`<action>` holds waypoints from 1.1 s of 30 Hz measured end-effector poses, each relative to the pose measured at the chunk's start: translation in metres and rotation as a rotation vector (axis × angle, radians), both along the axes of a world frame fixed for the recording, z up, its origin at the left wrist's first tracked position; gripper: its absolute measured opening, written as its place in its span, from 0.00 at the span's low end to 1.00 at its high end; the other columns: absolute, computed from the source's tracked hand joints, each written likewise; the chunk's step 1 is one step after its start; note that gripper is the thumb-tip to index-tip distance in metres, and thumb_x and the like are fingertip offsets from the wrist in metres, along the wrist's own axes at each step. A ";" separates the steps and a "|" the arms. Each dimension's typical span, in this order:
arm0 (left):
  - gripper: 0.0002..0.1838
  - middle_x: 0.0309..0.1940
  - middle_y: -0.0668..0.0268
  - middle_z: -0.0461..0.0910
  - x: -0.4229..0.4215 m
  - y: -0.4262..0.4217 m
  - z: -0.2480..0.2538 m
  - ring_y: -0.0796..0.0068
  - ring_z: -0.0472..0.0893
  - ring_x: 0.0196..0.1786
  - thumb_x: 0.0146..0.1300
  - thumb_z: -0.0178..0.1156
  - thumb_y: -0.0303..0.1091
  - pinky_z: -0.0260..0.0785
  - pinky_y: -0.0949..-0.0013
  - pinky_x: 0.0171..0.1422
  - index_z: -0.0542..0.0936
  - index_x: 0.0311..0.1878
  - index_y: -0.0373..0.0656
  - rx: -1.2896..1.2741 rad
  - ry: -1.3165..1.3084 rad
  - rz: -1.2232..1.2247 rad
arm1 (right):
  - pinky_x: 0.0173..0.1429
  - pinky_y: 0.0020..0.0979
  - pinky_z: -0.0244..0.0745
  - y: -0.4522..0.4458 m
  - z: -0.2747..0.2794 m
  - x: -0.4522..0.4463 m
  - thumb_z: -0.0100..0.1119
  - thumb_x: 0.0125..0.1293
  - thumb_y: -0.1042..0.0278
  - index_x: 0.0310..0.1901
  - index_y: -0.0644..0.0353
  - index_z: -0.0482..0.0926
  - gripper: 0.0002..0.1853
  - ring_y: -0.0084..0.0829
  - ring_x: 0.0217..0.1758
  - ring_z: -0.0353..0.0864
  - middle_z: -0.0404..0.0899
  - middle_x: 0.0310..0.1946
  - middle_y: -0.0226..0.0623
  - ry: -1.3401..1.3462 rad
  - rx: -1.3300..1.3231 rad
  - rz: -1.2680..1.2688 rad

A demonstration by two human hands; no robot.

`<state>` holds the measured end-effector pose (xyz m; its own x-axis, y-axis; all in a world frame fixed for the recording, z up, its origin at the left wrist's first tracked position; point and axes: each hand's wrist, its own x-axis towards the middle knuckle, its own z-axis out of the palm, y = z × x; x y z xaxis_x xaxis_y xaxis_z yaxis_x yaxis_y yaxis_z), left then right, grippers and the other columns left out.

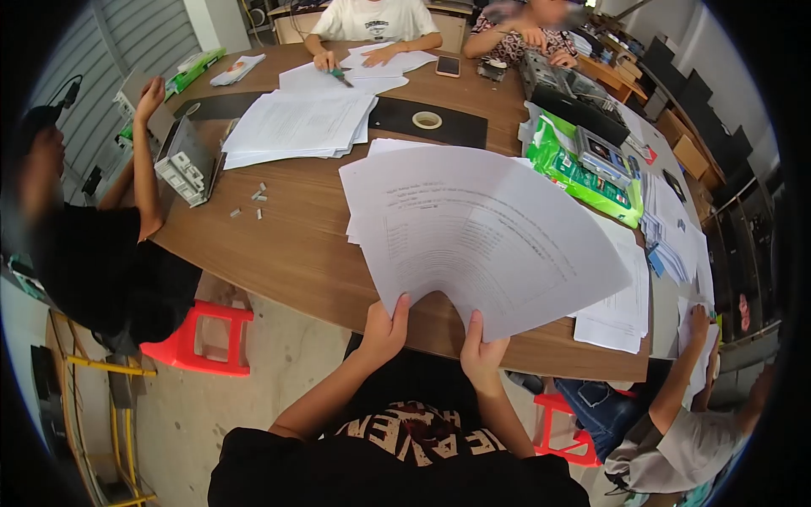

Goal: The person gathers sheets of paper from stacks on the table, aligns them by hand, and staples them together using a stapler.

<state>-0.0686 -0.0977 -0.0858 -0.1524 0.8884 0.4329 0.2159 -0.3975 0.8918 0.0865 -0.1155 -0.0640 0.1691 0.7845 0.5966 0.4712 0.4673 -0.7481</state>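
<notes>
A large printed white sheet [498,228] is held up in front of me, curved and bowed at its lower edge. My left hand [387,331] pinches its lower left corner, thumb on top. At the lower edge further right, my right hand [483,345] grips the same sheet, thumb in front. Whether it is one sheet or several together, I cannot tell. Behind it, more white paper shows on the brown table [287,224]. To the right lies a stack of printed pages [615,314], partly covered by the held sheet.
A paper stack [296,125], tape roll [427,120], metal case [187,165] and green packet [583,169] lie on the table. A person in black [93,253] sits left; two people are across, another is at right. Red stools [203,338] stand below.
</notes>
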 end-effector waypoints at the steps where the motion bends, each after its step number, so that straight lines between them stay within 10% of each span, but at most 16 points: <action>1: 0.14 0.20 0.52 0.72 -0.002 -0.001 -0.001 0.61 0.72 0.23 0.67 0.45 0.33 0.65 0.65 0.32 0.73 0.36 0.28 -0.058 0.015 -0.035 | 0.43 0.36 0.70 0.001 0.000 0.000 0.48 0.61 0.78 0.39 0.73 0.75 0.09 0.48 0.36 0.78 0.78 0.34 0.52 -0.004 0.019 -0.001; 15: 0.14 0.25 0.52 0.77 -0.006 -0.002 0.003 0.68 0.76 0.28 0.66 0.47 0.32 0.66 0.67 0.35 0.74 0.39 0.28 -0.113 -0.016 -0.078 | 0.49 0.37 0.68 0.000 -0.003 0.003 0.47 0.61 0.79 0.41 0.74 0.74 0.10 0.48 0.42 0.77 0.77 0.38 0.53 0.052 0.016 0.027; 24: 0.14 0.41 0.63 0.78 -0.072 0.024 0.039 0.76 0.74 0.46 0.56 0.59 0.28 0.65 0.70 0.51 0.76 0.46 0.34 -0.187 -0.288 -0.602 | 0.54 0.31 0.65 0.003 -0.006 0.038 0.49 0.61 0.77 0.43 0.72 0.75 0.10 0.36 0.45 0.75 0.77 0.40 0.47 0.228 -0.176 0.105; 33: 0.36 0.62 0.56 0.61 -0.094 0.045 0.100 0.64 0.61 0.64 0.55 0.63 0.41 0.55 0.59 0.65 0.61 0.62 0.35 0.001 -0.155 -0.752 | 0.30 0.31 0.66 0.013 0.050 0.083 0.51 0.62 0.74 0.38 0.69 0.74 0.07 0.31 0.22 0.69 0.73 0.20 0.41 -0.053 -0.301 0.302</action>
<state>-0.1622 -0.0531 0.0143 0.4334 0.7766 0.4572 -0.2408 -0.3891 0.8892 0.1694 -0.1028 -0.0139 -0.1198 0.9346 0.3348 0.3878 0.3545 -0.8509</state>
